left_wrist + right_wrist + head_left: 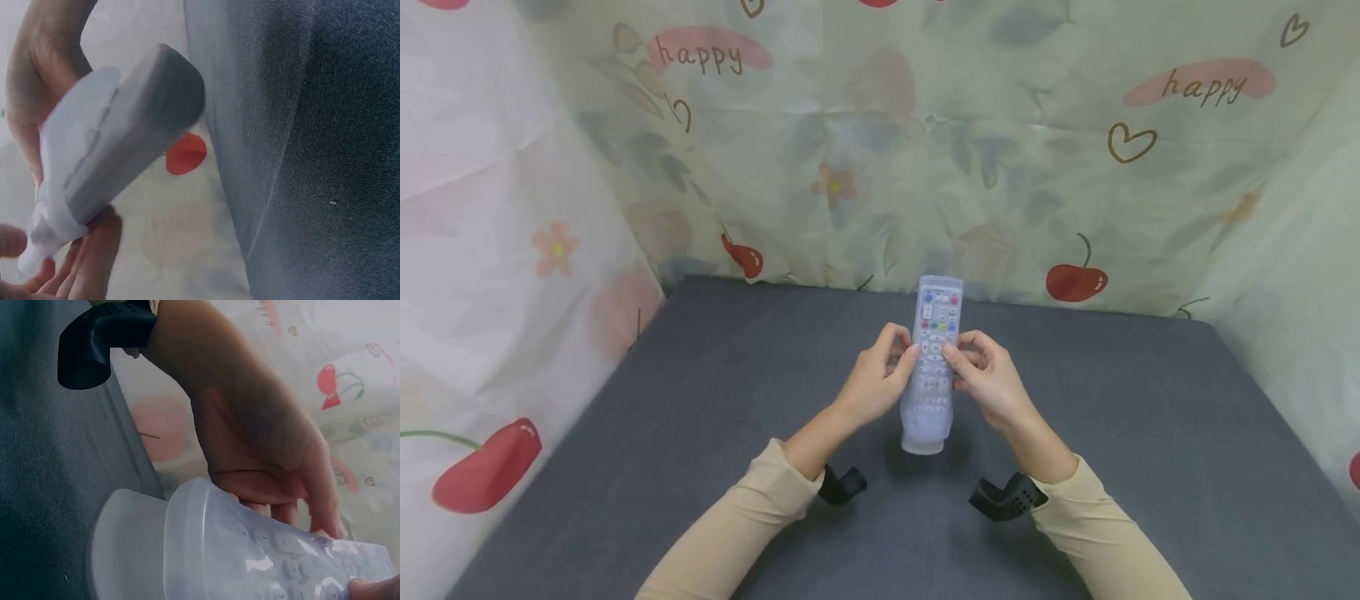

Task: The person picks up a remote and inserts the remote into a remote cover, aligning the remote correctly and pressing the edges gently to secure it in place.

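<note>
A pale remote control [927,446] with a translucent soft cover [932,383] over its button side is held up above the table. Coloured buttons show through near the top. My left hand [876,371] pinches the left edge at mid-length, thumb on the front. On the opposite edge, my right hand [992,375] pinches it with the thumb over the buttons. Seen from the left wrist, the remote's grey back [137,119] is bare at the lower end, and the cover [81,112] stands away along one side. In the right wrist view the remote's end [125,544] sticks out past the cover's rim [187,525].
A dark cloth-covered table [760,350] lies under both hands. Printed curtains [887,167] with cherries, hearts and "happy" lettering enclose it at the back and sides. Black mounts [1011,497] jut from both wrists below beige sleeves [737,517].
</note>
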The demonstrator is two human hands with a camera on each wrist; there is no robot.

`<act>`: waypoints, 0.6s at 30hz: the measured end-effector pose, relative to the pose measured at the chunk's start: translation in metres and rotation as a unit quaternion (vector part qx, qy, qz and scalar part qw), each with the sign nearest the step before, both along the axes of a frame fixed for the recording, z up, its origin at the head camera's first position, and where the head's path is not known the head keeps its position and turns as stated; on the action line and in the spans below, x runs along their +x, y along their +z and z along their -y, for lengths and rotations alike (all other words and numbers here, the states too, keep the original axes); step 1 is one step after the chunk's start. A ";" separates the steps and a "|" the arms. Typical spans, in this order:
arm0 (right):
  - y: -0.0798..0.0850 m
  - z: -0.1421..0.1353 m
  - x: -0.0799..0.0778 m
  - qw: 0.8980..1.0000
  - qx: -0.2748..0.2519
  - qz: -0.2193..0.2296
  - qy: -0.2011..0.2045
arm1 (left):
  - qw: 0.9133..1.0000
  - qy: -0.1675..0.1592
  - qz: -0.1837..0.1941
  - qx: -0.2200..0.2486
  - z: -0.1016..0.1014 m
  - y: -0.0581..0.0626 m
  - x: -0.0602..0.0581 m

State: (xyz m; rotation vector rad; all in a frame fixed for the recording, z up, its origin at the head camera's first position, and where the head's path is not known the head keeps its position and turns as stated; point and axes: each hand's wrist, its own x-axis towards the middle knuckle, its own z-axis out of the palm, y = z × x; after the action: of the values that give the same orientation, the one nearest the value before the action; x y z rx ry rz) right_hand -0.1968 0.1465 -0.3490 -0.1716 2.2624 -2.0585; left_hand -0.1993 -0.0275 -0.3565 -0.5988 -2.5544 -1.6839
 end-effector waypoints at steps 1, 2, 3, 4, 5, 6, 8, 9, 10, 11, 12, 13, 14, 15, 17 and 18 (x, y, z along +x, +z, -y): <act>0.000 -0.001 0.000 1.000 0.002 0.000 -0.003 | 1.000 -0.011 0.020 -0.003 0.001 0.000 0.000; 0.001 -0.001 0.000 1.000 0.004 -0.001 -0.006 | 0.999 -0.022 0.045 -0.006 0.002 0.000 -0.001; 0.001 -0.002 0.000 1.000 0.006 -0.001 -0.010 | 0.997 -0.032 0.068 -0.011 0.002 -0.001 -0.001; 0.001 -0.002 -0.001 1.000 0.008 -0.002 -0.013 | 0.995 -0.041 0.093 -0.018 0.003 -0.001 -0.002; 0.001 -0.002 -0.001 1.000 0.009 -0.002 -0.017 | 0.992 -0.053 0.114 -0.022 0.004 -0.002 -0.002; 0.002 -0.002 -0.001 1.000 0.011 -0.003 -0.020 | 0.989 -0.063 0.133 -0.024 0.005 -0.003 -0.002; 0.002 -0.002 -0.001 1.000 0.013 -0.004 -0.025 | 0.985 -0.077 0.155 -0.015 0.006 -0.005 -0.003; 0.002 -0.003 -0.002 1.000 0.015 -0.002 -0.027 | 0.985 -0.082 0.154 -0.008 0.006 -0.006 -0.004; 0.002 -0.003 -0.002 0.999 0.018 0.002 -0.029 | 0.985 -0.085 0.151 0.002 0.006 -0.007 -0.004; 0.003 -0.003 -0.002 0.999 0.022 0.006 -0.030 | 0.986 -0.087 0.144 0.012 0.006 -0.009 -0.004; 0.003 -0.003 -0.002 0.999 0.025 0.011 -0.031 | 0.987 -0.085 0.134 0.020 0.005 -0.009 -0.004; 0.003 -0.003 -0.003 0.999 0.031 0.014 -0.030 | 0.989 -0.083 0.123 0.027 0.005 -0.010 -0.004; 0.003 -0.003 -0.003 0.999 0.039 0.017 -0.028 | 0.990 -0.082 0.115 0.032 0.005 -0.010 -0.004; 0.002 -0.004 -0.003 0.998 0.047 0.019 -0.021 | 0.991 -0.079 0.106 0.037 0.005 -0.011 -0.004; 0.002 -0.005 -0.003 0.998 0.066 0.021 -0.002 | 0.992 -0.069 0.100 0.047 0.004 -0.011 -0.004; 0.001 -0.006 -0.003 0.997 0.076 0.020 0.010 | 0.992 -0.065 0.098 0.051 0.004 -0.011 -0.004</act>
State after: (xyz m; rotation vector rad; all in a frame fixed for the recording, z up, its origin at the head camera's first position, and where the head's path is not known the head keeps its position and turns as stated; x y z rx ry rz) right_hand -0.1998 0.1522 -0.3478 -0.1421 2.3690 -1.8539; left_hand -0.2032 -0.0316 -0.3678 -0.6366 -2.5865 -1.9959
